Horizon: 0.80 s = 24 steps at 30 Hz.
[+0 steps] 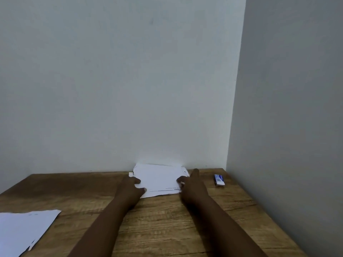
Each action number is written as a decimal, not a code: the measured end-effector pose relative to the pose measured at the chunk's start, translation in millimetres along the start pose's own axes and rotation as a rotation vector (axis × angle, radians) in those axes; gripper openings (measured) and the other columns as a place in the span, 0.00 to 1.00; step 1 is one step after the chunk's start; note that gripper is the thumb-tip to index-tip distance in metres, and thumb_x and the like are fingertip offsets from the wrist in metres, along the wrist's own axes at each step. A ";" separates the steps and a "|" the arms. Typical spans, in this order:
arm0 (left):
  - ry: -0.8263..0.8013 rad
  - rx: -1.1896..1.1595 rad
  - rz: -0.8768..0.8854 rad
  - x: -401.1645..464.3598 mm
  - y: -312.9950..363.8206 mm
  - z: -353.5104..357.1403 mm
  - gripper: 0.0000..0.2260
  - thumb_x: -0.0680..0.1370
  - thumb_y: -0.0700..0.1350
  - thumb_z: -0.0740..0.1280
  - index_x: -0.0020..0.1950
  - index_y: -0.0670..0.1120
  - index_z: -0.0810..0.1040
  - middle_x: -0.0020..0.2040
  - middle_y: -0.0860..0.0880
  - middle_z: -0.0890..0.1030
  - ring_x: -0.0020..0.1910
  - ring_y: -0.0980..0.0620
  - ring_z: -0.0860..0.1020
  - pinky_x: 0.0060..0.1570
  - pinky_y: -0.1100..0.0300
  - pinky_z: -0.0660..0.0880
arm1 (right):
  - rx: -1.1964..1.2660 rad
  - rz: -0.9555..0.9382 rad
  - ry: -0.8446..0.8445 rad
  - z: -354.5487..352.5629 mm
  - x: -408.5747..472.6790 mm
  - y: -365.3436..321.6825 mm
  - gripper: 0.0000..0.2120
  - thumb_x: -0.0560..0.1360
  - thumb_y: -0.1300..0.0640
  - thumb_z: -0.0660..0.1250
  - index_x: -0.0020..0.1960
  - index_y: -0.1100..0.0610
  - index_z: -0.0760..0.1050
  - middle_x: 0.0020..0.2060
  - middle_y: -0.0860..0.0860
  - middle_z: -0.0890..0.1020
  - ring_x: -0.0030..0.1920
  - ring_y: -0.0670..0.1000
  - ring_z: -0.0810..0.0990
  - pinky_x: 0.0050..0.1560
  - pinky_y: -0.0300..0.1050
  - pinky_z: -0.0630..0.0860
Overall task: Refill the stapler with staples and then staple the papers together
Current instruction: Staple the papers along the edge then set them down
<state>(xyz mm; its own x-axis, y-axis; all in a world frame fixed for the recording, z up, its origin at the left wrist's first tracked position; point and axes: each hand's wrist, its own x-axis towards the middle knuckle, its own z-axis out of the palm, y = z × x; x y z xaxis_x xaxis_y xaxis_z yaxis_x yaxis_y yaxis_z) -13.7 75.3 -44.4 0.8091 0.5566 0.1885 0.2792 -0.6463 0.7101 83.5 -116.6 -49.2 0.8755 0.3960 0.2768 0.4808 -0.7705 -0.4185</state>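
A loose stack of white papers point(159, 178) lies at the far edge of the wooden table point(167, 219), touching the wall. My left hand point(130, 188) grips the stack's left side with the thumb on top. My right hand point(191, 186) holds the stack's right side, its index finger stretched along the edge. A small blue and white staple box point(219, 180) rests on the table to the right of the papers, apart from my right hand. No stapler is in sight.
More white sheets point(24, 230) lie at the table's near left corner, partly out of frame. A grey wall point(130, 80) rises behind the table, and a side wall point(287, 108) closes off the right.
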 end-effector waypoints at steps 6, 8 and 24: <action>0.045 -0.300 0.004 -18.8 -1.2 -12.5 0.10 0.71 0.40 0.76 0.52 0.45 0.82 0.60 0.44 0.78 0.54 0.51 0.77 0.46 0.64 0.72 | 0.140 -0.020 -0.057 -7.7 -14.8 -3.0 0.22 0.78 0.50 0.65 0.71 0.47 0.67 0.74 0.53 0.57 0.68 0.53 0.65 0.68 0.43 0.65; 0.097 -0.358 0.012 -29.2 0.3 -24.4 0.05 0.73 0.37 0.73 0.46 0.46 0.83 0.55 0.44 0.81 0.51 0.50 0.79 0.48 0.59 0.76 | 0.159 -0.038 -0.052 -15.9 -25.0 -2.2 0.27 0.76 0.50 0.67 0.73 0.47 0.63 0.73 0.54 0.57 0.72 0.53 0.61 0.71 0.42 0.59; -0.386 0.442 0.357 -241.1 -10.0 -103.9 0.22 0.82 0.60 0.55 0.68 0.50 0.75 0.70 0.52 0.75 0.66 0.52 0.74 0.66 0.57 0.69 | 0.066 -0.527 -0.679 -101.0 -178.4 -49.0 0.20 0.71 0.43 0.72 0.61 0.45 0.78 0.56 0.43 0.80 0.55 0.42 0.77 0.54 0.37 0.73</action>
<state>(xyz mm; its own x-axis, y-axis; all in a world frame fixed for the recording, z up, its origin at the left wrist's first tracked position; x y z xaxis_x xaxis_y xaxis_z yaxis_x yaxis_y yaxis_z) -265.4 1.8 -26.5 0.9942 0.0970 0.0458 0.0797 -0.9537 0.2901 -101.0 -200.0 9.3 0.3664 0.9228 -0.1195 0.8157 -0.3803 -0.4359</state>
